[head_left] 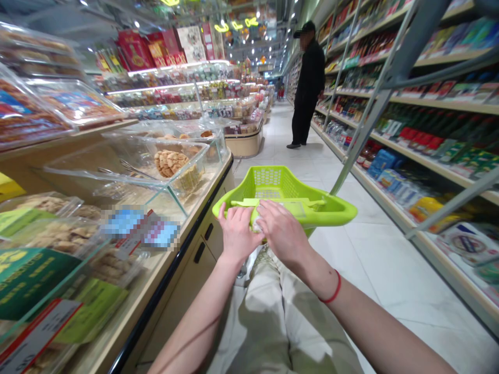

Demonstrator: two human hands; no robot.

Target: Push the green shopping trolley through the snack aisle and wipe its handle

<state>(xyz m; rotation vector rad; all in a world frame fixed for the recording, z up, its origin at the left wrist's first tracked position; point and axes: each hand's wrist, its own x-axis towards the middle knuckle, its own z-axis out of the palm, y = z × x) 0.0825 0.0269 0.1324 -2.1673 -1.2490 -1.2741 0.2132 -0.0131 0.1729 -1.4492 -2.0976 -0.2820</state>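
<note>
In front of me stands a lime-green plastic shopping cart (268, 176) with a perforated basket. My left hand (238, 231) is closed over the left part of its handle, the thumb reaching toward the other hand. Right beside it, my right hand (283, 228) curls its fingers over the middle of the handle; a red cord circles that wrist. A small crumpled white thing (256, 223) shows between the two hands. Which hand pinches it, if either, I cannot tell. The fingers hide much of the handle.
On the left runs a counter (183, 244) with packaged baked goods and a clear bin (128, 163) of cookies. Tall stocked shelves (436, 98) and a slanting metal frame (362, 137) line the right. A person in black (307, 88) stands ahead on the tiled aisle (280, 130).
</note>
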